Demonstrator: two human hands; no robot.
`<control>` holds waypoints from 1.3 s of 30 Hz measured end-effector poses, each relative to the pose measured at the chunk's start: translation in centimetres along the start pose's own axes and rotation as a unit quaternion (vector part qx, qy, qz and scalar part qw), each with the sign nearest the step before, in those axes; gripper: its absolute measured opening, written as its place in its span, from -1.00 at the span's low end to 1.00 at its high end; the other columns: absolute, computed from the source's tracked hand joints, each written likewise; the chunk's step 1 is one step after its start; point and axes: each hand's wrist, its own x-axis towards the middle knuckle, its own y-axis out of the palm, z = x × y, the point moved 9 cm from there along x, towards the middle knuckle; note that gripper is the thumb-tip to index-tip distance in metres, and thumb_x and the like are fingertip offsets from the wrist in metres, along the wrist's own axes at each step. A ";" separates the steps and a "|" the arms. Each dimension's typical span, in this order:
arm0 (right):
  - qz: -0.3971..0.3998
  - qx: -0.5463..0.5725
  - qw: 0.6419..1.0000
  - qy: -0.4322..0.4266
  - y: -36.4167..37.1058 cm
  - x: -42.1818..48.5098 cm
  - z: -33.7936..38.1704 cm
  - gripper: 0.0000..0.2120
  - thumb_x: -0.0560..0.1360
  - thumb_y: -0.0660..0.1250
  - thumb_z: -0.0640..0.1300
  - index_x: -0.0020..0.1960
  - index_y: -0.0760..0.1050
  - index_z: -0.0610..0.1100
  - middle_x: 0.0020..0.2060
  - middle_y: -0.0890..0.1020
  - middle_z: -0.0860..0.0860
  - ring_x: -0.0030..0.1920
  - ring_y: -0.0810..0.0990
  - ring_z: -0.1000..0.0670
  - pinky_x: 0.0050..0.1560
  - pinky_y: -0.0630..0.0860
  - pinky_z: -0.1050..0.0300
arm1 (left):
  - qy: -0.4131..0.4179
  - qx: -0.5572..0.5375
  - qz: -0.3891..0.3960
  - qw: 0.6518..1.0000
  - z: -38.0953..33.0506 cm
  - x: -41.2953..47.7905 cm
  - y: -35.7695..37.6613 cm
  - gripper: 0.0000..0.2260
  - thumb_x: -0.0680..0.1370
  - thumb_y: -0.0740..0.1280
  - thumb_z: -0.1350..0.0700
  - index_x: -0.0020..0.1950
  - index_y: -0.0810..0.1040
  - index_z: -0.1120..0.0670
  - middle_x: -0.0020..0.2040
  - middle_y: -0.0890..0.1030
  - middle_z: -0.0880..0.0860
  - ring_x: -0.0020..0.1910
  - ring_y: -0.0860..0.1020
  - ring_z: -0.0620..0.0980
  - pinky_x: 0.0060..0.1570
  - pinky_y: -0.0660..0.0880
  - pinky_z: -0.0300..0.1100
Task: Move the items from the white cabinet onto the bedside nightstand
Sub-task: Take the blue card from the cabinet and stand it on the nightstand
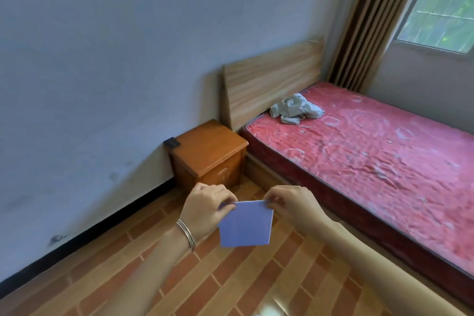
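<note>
A pale blue-grey wall (89,59) with a black skirting (102,223) meets a floor (230,285) of brown brick-patterned tiles. In the corner a wooden nightstand (207,154) stands just beside a bed (320,202) with a light wooden headboard (272,79) and a bare red mattress (372,161). A crumpled pale cloth (295,109) lies near its head. Daylight enters through a window (443,2) beside striped brown curtains (366,33).

We see the room in soft daylight from the window (443,2) at the upper right, whose panes look washed out. The wall (102,46) takes a cool bluish cast and darkens toward the left edge. A pale glare lies on the floor (287,300) by the bottom edge. Straight lines bow near the frame's edges; the forearms (143,272) are smeared, while the blue paper (245,224) looks crisp.
</note>
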 end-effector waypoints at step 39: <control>0.026 -0.033 0.838 -0.544 14.0 56.9 -6.6 -0.85 0.51 0.35 -0.09 -0.23 0.56 -0.02 -0.24 0.55 0.08 -0.15 0.49 0.05 -0.11 0.38 0.22 | -0.268 0.001 0.025 0.963 48.3 31.2 10.5 -0.61 0.34 0.51 0.05 0.15 0.58 -0.03 0.07 0.59 -0.11 0.02 0.54 -0.07 0.04 0.45 -0.11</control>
